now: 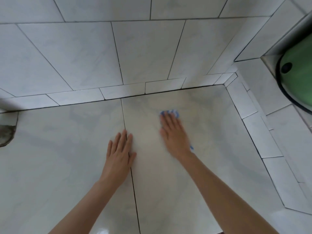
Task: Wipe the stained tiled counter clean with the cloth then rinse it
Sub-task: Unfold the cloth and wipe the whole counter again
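Note:
The tiled counter (67,149) is pale, glossy tile with dark grout lines, and it fills the lower part of the view. My right hand (174,134) lies flat on a blue and white cloth (169,113) pressed against the counter; it is motion-blurred. Only the cloth's far edge past my fingertips and a small bit near my wrist show. My left hand (120,151) rests flat on the counter, fingers apart, across a grout line, holding nothing.
A tiled wall (84,56) rises behind the counter. A raised tiled ledge (253,125) borders the right side. A green basin (298,73) sits in a metal-rimmed sink at the upper right. A rough grey hole edge (6,132) shows at the far left.

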### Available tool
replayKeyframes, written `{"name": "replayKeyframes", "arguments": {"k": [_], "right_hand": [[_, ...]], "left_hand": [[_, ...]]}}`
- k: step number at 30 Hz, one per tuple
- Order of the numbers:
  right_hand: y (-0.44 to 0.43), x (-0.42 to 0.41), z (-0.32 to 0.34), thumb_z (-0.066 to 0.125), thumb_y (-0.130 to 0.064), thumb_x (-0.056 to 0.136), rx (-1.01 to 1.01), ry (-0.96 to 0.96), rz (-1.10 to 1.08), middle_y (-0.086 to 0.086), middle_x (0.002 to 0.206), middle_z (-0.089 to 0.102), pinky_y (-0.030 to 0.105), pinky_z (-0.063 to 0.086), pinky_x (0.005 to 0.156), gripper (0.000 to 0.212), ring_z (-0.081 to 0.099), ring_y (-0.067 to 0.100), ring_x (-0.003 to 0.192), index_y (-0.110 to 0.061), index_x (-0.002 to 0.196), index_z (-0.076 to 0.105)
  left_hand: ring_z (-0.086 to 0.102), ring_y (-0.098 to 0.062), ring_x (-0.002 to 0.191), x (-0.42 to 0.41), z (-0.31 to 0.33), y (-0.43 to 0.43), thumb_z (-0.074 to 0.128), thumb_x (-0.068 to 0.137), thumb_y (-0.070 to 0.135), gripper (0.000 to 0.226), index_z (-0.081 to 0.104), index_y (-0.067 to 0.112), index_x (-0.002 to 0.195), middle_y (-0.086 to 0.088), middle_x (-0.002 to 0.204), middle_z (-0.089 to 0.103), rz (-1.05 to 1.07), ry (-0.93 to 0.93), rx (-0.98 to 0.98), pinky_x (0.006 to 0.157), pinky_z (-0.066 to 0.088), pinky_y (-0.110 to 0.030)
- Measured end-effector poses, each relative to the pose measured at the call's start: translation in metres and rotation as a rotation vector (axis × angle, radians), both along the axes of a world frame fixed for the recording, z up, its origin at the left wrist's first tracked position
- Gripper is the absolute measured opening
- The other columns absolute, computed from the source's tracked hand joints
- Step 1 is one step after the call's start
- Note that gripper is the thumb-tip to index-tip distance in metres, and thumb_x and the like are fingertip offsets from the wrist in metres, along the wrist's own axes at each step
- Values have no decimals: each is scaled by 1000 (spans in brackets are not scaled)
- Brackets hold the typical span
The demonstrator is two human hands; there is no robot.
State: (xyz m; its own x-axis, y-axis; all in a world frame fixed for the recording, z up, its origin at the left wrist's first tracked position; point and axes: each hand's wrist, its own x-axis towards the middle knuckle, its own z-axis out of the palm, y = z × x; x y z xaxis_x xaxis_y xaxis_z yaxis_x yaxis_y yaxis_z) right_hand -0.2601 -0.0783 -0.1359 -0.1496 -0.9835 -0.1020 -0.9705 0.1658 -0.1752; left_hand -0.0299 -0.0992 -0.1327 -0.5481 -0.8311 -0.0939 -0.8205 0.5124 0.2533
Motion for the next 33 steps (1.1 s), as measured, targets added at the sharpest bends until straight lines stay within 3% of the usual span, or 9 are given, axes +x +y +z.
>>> {"name": "replayKeyframes", "arguments": {"k": [4,9,14,21,24,27,29,33], "right_hand": [[-50,34,6,1,-43,93,-22,-67,193,-4,158,8,29,-4,117,62,0,13,146,-22,150,10],[-79,8,1,4,-40,93,-22,-26,264,-1,157,16,30,3,116,61,8,17,146,-21,149,16],[-68,-74,-2,-2,-36,90,-53,36,-99,8,156,21,37,10,119,67,10,28,145,-12,149,16],[-31,-121,-2,12,-25,100,-41,38,-525,6,158,8,35,-3,119,53,0,21,146,-9,150,11],[-48,-86,-2,-7,-29,89,-13,100,-331,12,158,7,41,0,118,68,2,30,145,-4,149,12],[-69,-24,-1,0,-33,92,-32,7,43,11,156,19,38,4,117,65,10,28,145,-7,149,17],[-82,16,3,11,-33,98,-31,-57,266,4,157,16,33,2,117,55,8,21,146,-14,150,17],[-109,53,7,18,-30,103,35,-71,438,-6,159,2,32,-3,118,49,-6,12,146,-23,150,6]], "left_hand": [[13,-21,137,-2,-2,-1,30,92,39,59,31,10,142,-12,149,28,4,19,-23,110,-1,-33],[15,-23,137,-6,-3,-1,30,92,36,57,32,8,141,-13,148,31,7,29,-55,110,0,-35],[13,-23,138,-4,-3,0,27,93,37,57,28,10,143,-11,150,28,5,32,-54,111,1,-36],[12,-23,140,-4,-2,0,17,97,41,57,26,11,145,-9,152,24,5,23,-25,112,1,-37],[11,-23,140,-4,-2,1,14,97,42,58,26,11,145,-9,152,23,8,24,-21,112,2,-38],[13,-23,139,-5,-2,1,13,97,43,59,28,11,144,-9,151,26,14,18,-13,112,3,-38],[14,-23,139,-4,-1,1,12,97,44,60,30,11,143,-10,150,27,16,10,-6,112,4,-38],[15,-22,139,-5,0,0,13,97,44,59,30,11,143,-9,150,27,16,15,-2,112,4,-36]]}}
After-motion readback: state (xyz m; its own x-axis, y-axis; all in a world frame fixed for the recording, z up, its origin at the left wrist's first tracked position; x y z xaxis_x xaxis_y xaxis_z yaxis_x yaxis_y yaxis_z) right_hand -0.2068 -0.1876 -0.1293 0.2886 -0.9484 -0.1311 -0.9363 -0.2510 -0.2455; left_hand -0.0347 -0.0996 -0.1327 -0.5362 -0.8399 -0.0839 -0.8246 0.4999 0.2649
